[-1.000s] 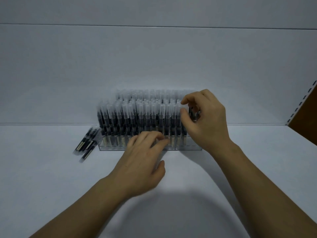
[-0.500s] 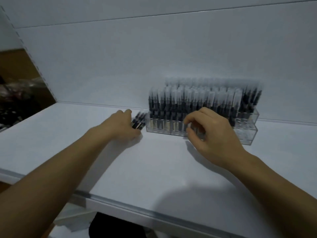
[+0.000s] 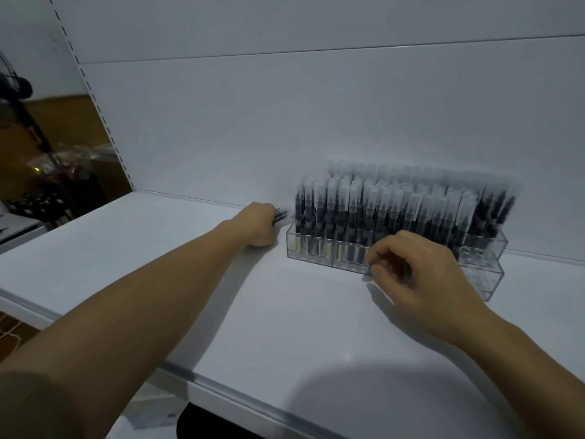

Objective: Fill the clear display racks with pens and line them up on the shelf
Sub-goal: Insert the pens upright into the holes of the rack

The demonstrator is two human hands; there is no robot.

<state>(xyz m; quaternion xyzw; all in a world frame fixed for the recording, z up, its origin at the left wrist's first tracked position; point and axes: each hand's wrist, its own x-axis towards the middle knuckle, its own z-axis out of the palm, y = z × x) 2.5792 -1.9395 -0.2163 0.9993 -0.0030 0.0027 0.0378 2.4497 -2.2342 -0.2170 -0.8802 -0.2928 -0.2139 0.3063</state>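
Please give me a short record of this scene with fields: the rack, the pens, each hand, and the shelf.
rack: clear display rack, standing on the white shelf
contents: many upright pens, blurred, not countable
left: left hand grips loose pens beside the rack's left end
right: right hand has fingers curled at the rack's front; unclear whether it holds anything

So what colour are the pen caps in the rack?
Translucent whitish pen caps; clearest in head view.
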